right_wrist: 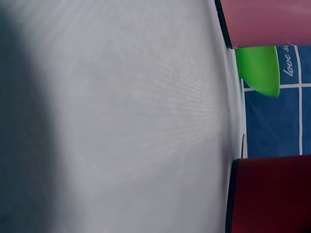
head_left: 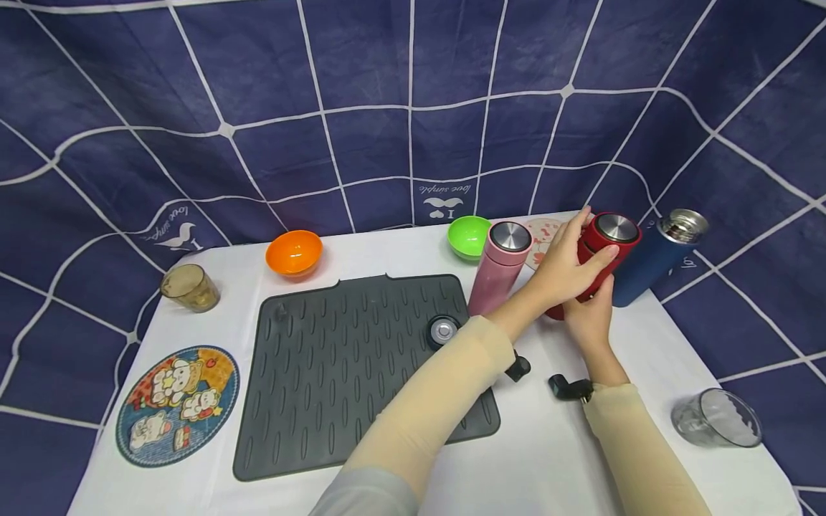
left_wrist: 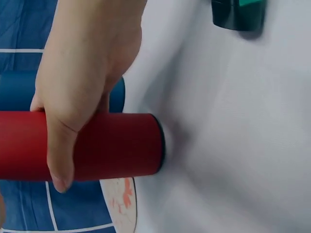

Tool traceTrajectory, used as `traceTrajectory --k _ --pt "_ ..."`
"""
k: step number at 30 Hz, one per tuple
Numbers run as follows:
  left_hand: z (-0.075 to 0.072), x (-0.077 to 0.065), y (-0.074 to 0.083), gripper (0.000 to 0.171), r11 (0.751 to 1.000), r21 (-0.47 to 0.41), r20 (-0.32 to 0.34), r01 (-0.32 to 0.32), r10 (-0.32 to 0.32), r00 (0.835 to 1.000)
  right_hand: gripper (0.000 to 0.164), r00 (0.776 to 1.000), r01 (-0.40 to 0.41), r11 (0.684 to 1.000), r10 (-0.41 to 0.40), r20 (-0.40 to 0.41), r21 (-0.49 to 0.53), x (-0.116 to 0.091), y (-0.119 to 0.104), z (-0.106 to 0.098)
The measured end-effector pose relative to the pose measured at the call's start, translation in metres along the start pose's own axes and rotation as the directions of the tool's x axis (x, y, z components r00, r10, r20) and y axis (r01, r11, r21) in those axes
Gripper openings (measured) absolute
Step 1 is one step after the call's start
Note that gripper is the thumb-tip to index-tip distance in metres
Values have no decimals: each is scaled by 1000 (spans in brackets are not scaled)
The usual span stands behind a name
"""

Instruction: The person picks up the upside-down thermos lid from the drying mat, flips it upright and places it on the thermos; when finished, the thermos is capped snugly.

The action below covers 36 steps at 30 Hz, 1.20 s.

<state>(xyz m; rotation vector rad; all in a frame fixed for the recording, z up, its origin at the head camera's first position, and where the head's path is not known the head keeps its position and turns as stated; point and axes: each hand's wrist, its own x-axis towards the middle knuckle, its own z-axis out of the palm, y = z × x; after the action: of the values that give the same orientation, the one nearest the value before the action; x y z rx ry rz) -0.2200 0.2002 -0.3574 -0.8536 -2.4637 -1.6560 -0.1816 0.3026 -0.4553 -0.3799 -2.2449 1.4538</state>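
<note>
1. Red flask (left_wrist: 116,145): near the far right corner of the white table (head_left: 535,459), close to upright, base at or about on the tabletop; exact contact hard to tell. Steel-topped lid (head_left: 618,228) on.
2. Left hand (head_left: 561,269): fingers and thumb wrapped round the flask's top, at the lid end. Whether any finger sits below the lid seam, can't tell.
3. Right hand (head_left: 590,319): grasping the body lower down, thumb across it in the left wrist view. Out of sight in the right wrist view.
4. Neighbours: blue flask (head_left: 645,261) just beside, toward the table's right edge, uncapped; pink flask (head_left: 497,276) on the other side, by the far right corner of the dark mat (head_left: 361,358).
5. Handling: likely stiff metal, moderate weight, heavier if filled; contents not visible. Shouldn't dent under finger pressure.
6. Surface: smooth, matte-looking; probably fair grip dry, slick if wet. Tall and narrow, so could tip if pushed up high.
7. Where to hold: mid to lower body for support, lid sides for turning. Lifting by the lid alone seems risky if it's loose.
8. Watch elbow room: blue flask is close, easy to knock.
</note>
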Motion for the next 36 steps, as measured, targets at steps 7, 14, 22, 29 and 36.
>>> traceTrajectory --k 7,14,22,29,36 --pt "3 6 5 78 985 168 -16 -39 43 999 67 1000 0 1000 0 0 -16 -1 0 0" --pt "-2 7 -3 84 995 95 49 -28 23 999 69 1000 13 1000 -13 9 6 0 -6 0" --pt "0 4 -7 70 996 66 -10 -62 63 998 68 1000 -19 1000 19 12 16 -2 -13 0" --pt "-2 0 -10 71 992 103 48 -79 75 996 68 1000 16 1000 -16 -4 13 2 -2 0" --pt "1 1 -8 73 995 90 -16 -50 51 999 68 1000 7 1000 -7 -6 10 1 1 1"
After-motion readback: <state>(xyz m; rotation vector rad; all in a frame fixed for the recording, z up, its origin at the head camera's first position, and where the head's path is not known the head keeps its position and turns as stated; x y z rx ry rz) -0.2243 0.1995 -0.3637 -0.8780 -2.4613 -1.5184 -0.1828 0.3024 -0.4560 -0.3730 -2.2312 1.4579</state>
